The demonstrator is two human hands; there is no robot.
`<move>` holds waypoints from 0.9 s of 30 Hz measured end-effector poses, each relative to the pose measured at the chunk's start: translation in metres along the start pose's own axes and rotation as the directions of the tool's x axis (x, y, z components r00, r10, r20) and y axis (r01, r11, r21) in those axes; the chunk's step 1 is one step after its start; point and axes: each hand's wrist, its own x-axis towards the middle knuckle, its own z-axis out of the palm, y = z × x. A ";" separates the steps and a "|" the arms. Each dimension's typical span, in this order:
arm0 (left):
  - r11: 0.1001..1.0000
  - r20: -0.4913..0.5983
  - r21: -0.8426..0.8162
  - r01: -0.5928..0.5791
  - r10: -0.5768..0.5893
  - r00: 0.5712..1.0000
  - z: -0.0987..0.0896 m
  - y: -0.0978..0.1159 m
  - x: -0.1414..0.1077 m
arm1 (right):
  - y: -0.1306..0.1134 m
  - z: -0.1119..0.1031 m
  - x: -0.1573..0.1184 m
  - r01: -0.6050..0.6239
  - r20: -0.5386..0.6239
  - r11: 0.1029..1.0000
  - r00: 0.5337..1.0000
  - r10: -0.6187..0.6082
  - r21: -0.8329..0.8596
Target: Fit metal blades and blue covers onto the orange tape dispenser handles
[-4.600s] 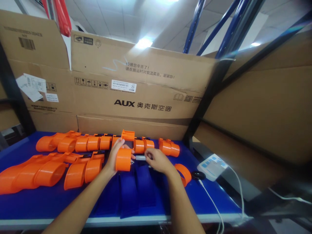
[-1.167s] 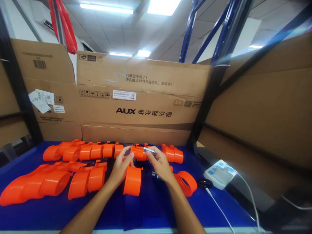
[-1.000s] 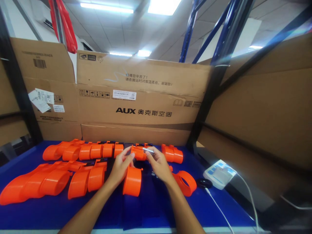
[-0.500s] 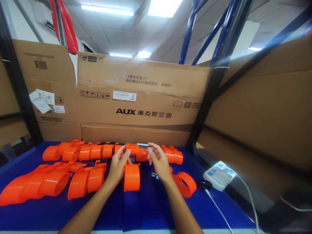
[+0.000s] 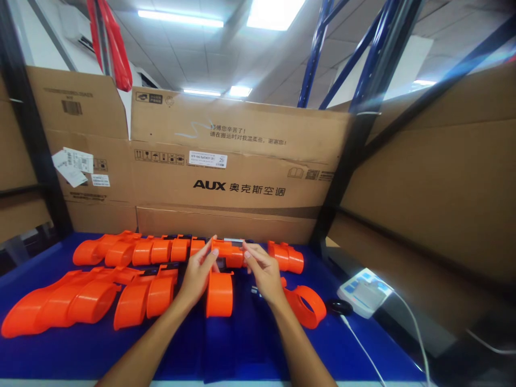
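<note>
Between my hands is an orange plastic part (image 5: 221, 246) with a flat, bracket-like top. My left hand (image 5: 196, 277) pinches its left end between thumb and fingers. A thin dark strip with a pale ridged edge (image 5: 234, 241) lies along its upper right side. My right hand (image 5: 264, 271) is closed at the right end of that strip, thumb and fingertips together. Just below my left fingers is an orange ring (image 5: 220, 294); whether it joins the held part I cannot tell. Right of my right wrist, another orange ring (image 5: 312, 306) lies tilted on the blue surface.
Two rows of orange rings (image 5: 91, 301) line the left of the blue tabletop (image 5: 181, 355). More orange rings (image 5: 286, 257) stand at the back right. A white device (image 5: 365, 293) with a cable and a black oval object (image 5: 339, 307) are at right. Cardboard (image 5: 242, 209) walls the back.
The view has shifted slightly. My right fingertips have moved a little along the strip toward the orange part, while my left hand keeps its hold.
</note>
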 end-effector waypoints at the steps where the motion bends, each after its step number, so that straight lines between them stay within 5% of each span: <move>1: 1.000 0.009 0.008 -0.005 0.005 1.000 0.000 0.001 -0.001 | -0.001 0.001 -0.001 -0.003 0.018 1.000 1.000 0.003 0.002; 14: 0.996 0.116 0.089 0.028 -0.038 0.992 -0.004 0.000 0.003 | -0.012 0.009 -0.004 0.180 0.147 0.956 0.978 -0.148 -0.234; 20: 0.973 -0.177 -0.230 0.008 -0.050 0.983 -0.014 0.016 0.007 | -0.005 0.004 -0.003 0.154 0.186 0.857 0.980 -0.069 -0.492; 27: 0.942 -0.237 -0.336 -0.010 -0.074 0.969 -0.015 0.015 0.010 | -0.011 0.009 -0.009 0.281 0.480 0.753 0.876 0.053 -0.595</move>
